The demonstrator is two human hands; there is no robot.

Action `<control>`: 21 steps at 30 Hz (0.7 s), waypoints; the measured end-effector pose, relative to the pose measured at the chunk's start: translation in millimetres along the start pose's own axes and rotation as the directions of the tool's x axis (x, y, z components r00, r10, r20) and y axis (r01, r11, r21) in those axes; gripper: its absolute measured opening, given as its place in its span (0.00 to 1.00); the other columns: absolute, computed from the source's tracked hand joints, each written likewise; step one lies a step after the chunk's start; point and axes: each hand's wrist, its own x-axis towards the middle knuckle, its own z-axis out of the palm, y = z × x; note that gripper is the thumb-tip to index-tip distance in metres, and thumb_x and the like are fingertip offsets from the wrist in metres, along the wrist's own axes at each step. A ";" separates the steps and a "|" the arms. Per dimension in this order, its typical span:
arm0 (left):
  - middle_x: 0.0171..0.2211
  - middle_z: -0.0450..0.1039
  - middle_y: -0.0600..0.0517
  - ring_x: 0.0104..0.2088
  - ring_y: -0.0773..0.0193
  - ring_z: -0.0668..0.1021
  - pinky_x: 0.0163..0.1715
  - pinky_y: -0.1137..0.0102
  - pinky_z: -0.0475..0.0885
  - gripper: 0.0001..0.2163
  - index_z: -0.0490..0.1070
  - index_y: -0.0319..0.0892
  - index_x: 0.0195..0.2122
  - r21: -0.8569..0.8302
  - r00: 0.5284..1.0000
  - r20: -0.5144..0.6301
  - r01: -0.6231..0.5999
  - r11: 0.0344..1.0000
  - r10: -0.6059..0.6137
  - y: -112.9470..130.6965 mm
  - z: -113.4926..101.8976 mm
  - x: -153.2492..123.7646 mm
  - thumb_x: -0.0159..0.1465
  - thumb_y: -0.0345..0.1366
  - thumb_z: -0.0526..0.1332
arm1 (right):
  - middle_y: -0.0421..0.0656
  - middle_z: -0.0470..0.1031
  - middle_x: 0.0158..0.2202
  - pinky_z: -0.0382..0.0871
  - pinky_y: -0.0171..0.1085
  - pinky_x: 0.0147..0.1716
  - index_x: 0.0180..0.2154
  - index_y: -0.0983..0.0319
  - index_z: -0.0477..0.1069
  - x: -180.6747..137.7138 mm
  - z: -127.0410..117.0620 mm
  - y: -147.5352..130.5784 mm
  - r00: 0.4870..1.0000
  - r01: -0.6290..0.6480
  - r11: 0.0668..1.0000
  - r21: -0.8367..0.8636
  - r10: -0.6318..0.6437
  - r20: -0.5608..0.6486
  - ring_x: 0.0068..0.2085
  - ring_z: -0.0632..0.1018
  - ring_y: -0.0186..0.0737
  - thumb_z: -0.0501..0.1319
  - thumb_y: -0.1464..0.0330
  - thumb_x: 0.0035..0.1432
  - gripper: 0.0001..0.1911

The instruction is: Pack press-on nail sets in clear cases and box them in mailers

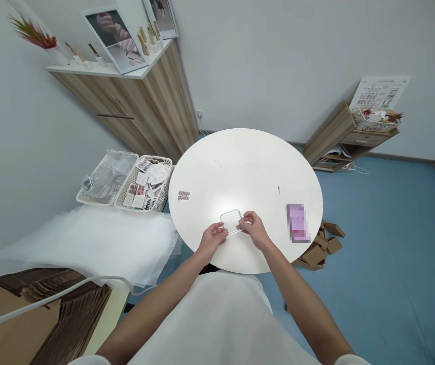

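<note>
Between my two hands is a clear plastic box (231,232), small and squarish with rounded corners, just over the near part of a white round table (240,162). My left hand (213,238) pinches its left side, with the fingers curled. The fingers of my right hand (253,227) close on its right edge. Whether its lid is raised I cannot make out. Left of my hands lies a small card of press-on nails (183,196), set in two rows. Toward the right edge is a purple blurred rectangle (298,223), its details hidden.
Left of the table stand a white basket of printed cards (164,203) and another basket of clear plastic bags (84,197). White sheets (88,238) lie nearer me. Cardboard boxes (318,248) sit on the floor at right. A wooden cabinet (156,101) stands behind left, a small shelf (331,132) behind right.
</note>
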 end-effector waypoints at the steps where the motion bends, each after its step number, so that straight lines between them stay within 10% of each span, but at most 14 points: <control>1: 0.32 0.70 0.50 0.36 0.66 0.74 0.39 0.66 0.69 0.20 0.68 0.40 0.40 0.023 1.000 -0.003 -0.005 1.000 0.005 -1.3 2.2 1.3 0.47 0.40 0.66 | 0.34 0.67 0.29 0.67 0.37 0.32 0.34 0.57 0.60 -0.4 0.4 1.8 1.000 -0.009 1.000 0.003 0.010 -0.013 0.29 0.74 0.33 0.64 0.66 0.37 0.20; 21: 0.42 0.71 0.45 0.41 0.60 0.75 0.39 0.66 0.66 0.24 0.64 0.44 0.47 0.199 0.964 0.216 0.114 0.973 -0.158 29.2 -25.9 21.3 0.51 0.47 0.62 | 0.43 0.73 0.32 0.66 0.40 0.38 0.34 0.61 0.71 3.8 -8.6 -0.5 0.984 0.129 0.942 -0.311 -0.160 -0.075 0.34 0.73 0.38 0.59 0.61 0.47 0.13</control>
